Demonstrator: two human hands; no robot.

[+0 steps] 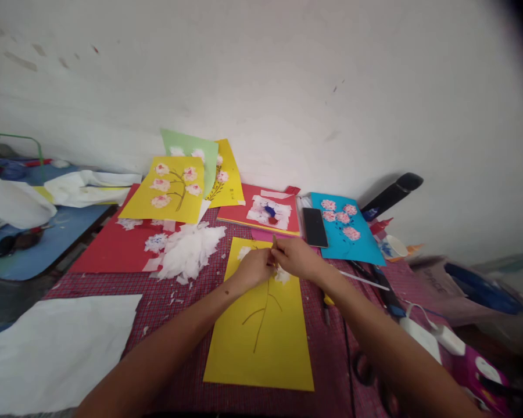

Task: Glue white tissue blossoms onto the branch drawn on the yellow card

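Note:
A yellow sheet of paper [265, 348] lies in front of me, with a thin brown branch drawn on it. My left hand [256, 267] and my right hand [297, 256] meet over its upper part, fingertips pinched together. Whatever is between the fingers is too small and covered to name. Close under the right hand is a white tissue tuft [282, 274] on the paper. Another white tuft [243, 252] sits near the sheet's upper left corner. A heap of torn white tissue [189, 249] lies to the left of the sheet.
Finished flower pictures stand behind: a yellow one [165, 188], a light green one [210, 157] and a blue one [348, 229]. A phone [314, 227] lies beside paint-stained tissue [269, 212]. White paper [61, 348] covers the left front. Scissors [364, 368] and a power strip [422, 337] are at right.

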